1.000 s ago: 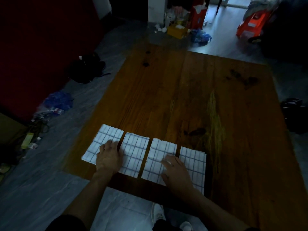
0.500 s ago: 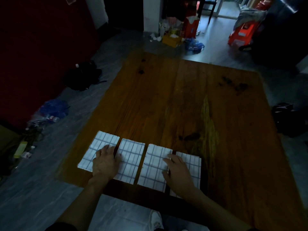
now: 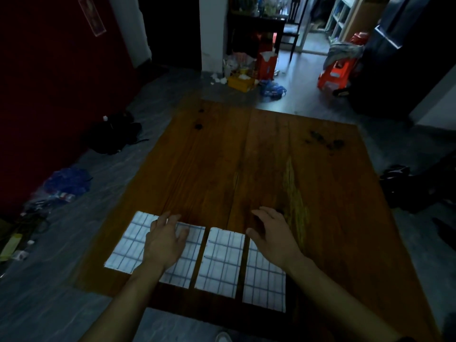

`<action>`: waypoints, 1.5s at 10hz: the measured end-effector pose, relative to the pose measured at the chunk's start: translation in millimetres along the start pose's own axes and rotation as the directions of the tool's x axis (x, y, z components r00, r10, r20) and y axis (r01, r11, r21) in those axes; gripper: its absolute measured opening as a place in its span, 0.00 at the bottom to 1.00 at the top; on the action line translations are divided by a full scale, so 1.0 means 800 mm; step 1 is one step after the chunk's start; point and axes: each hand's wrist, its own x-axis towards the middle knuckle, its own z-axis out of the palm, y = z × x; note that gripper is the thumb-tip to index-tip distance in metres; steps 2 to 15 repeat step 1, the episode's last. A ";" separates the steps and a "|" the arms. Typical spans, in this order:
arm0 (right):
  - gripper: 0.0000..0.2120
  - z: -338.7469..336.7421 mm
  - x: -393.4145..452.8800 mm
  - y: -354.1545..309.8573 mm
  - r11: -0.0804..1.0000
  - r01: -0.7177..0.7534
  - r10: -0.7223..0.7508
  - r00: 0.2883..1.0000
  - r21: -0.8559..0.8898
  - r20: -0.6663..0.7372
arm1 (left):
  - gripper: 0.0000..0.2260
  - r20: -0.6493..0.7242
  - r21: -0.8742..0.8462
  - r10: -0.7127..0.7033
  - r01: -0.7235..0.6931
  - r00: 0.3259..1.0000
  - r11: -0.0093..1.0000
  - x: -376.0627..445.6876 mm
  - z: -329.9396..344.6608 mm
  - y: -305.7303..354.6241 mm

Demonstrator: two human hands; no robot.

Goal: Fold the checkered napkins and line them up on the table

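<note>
Several folded white napkins with a blue check lie side by side in a row along the near edge of the wooden table [image 3: 259, 156]: the leftmost napkin [image 3: 125, 243], a second napkin [image 3: 190, 257], a third napkin [image 3: 219, 262] and the rightmost napkin [image 3: 264, 282]. My left hand [image 3: 165, 240] hovers over the gap between the two left napkins, fingers relaxed and spread. My right hand [image 3: 274, 235] hangs above the far end of the rightmost napkin, fingers loosely bent, holding nothing.
The table is bare beyond the napkins, with dark stains [image 3: 325, 141] at the far right. On the floor lie a black bag [image 3: 113, 134] and blue plastic bags [image 3: 64, 186] to the left, a yellow box [image 3: 240, 82] and an orange stool [image 3: 338, 72] beyond.
Both hands have lifted off the napkins and moved slightly forward. The camera has tilted up, showing more of the room. The napkins stay in their row.
</note>
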 end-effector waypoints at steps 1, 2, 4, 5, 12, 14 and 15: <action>0.27 -0.012 -0.005 -0.003 1.000 -0.019 0.018 1.000 -0.005 -0.012 | 0.22 -0.026 -0.013 0.014 -0.015 1.000 1.000 -0.004 -0.002 0.006; 0.27 -0.012 -0.005 -0.003 1.000 -0.019 0.018 1.000 -0.005 -0.012 | 0.22 -0.026 -0.013 0.014 -0.015 1.000 1.000 -0.004 -0.002 0.006; 0.27 -0.012 -0.005 -0.003 1.000 -0.019 0.018 1.000 -0.005 -0.012 | 0.22 -0.026 -0.013 0.014 -0.015 1.000 1.000 -0.004 -0.002 0.006; 0.27 -0.012 -0.005 -0.003 1.000 -0.019 0.018 1.000 -0.005 -0.012 | 0.22 -0.026 -0.013 0.014 -0.015 1.000 1.000 -0.004 -0.002 0.006; 0.27 -0.012 -0.005 -0.003 1.000 -0.019 0.018 1.000 -0.005 -0.012 | 0.22 -0.026 -0.013 0.014 -0.015 1.000 1.000 -0.004 -0.002 0.006; 0.27 -0.012 -0.005 -0.003 1.000 -0.019 0.018 1.000 -0.005 -0.012 | 0.22 -0.026 -0.013 0.014 -0.015 1.000 1.000 -0.004 -0.002 0.006; 0.27 -0.012 -0.005 -0.003 1.000 -0.019 0.018 1.000 -0.005 -0.012 | 0.22 -0.026 -0.013 0.014 -0.015 1.000 1.000 -0.004 -0.002 0.006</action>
